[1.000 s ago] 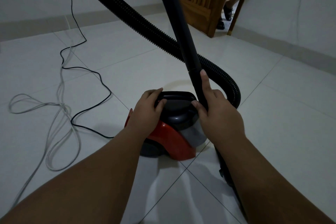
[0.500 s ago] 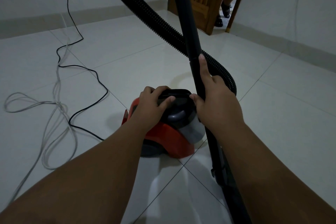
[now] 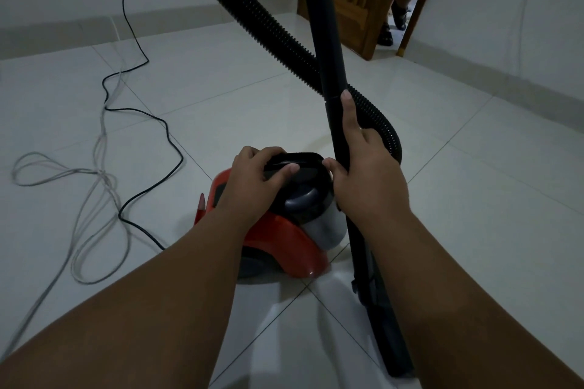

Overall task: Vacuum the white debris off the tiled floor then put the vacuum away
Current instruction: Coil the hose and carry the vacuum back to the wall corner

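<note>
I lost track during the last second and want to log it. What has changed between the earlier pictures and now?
Little changed. The left hand curled its fingers further over the vacuum handle. The right hand stays on the wand, and the vacuum, hose and cords lie as before; the view only shifted slightly.

Both hands down on the vacuum [image 3: 284,230], red and black on the tiled floor [image 3: 474,215]. Left hand [image 3: 252,186] curls around the black carry handle [image 3: 297,161]; right hand [image 3: 366,174] rests against the upright wand [image 3: 325,41], forefinger stretched along it. The ribbed hose [image 3: 268,25] loops behind. A black cord [image 3: 164,133] trails left.
</note>
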